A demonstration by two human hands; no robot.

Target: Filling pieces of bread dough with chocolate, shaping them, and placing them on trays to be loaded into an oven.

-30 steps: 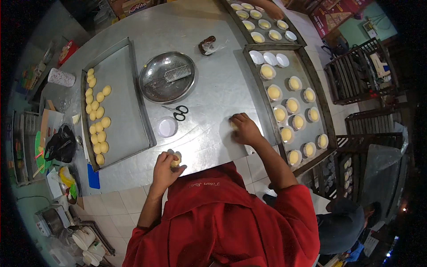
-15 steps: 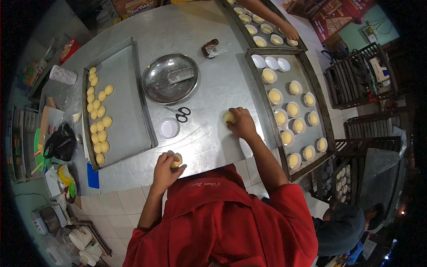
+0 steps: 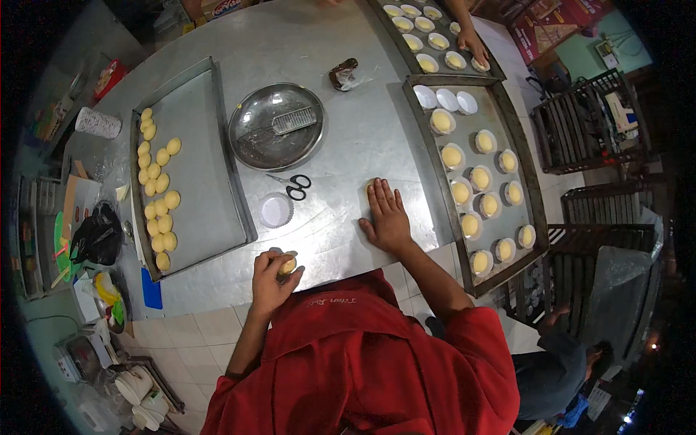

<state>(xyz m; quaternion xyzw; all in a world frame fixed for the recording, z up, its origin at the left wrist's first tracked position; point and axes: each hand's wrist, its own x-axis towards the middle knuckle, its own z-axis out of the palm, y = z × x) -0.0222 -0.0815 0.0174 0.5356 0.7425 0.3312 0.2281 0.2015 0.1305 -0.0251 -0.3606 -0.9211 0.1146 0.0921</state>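
Observation:
Close to the table's near edge, my left hand point(image 3: 267, 281) is closed around a pale yellow dough ball point(image 3: 287, 264). My right hand point(image 3: 389, 221) lies flat on the metal table point(image 3: 337, 181), fingers stretched out. A bit of pale dough point(image 3: 369, 187) peeks out at its fingertips; the palm hides the rest. An empty white paper baking cup point(image 3: 276, 210) sits between my hands and the scissors point(image 3: 296, 187). To the left, a long tray point(image 3: 196, 159) holds several dough balls point(image 3: 164, 222). The tray point(image 3: 475, 119) on the right carries several paper cups with dough pieces point(image 3: 480, 177).
A round metal pan point(image 3: 250, 109) with a grater point(image 3: 294, 121) stands mid-table. Beyond it lies a dark wrapped lump point(image 3: 344, 74). At the far right, another person's hand point(image 3: 473, 45) reaches over a second tray of filled cups point(image 3: 438, 41). A person point(image 3: 554, 373) crouches behind me at right.
My right hand has gone from gripping a dough ball with curled fingers to lying flat over it. The other person's hand has shifted slightly at the far tray. My left hand keeps its dough ball.

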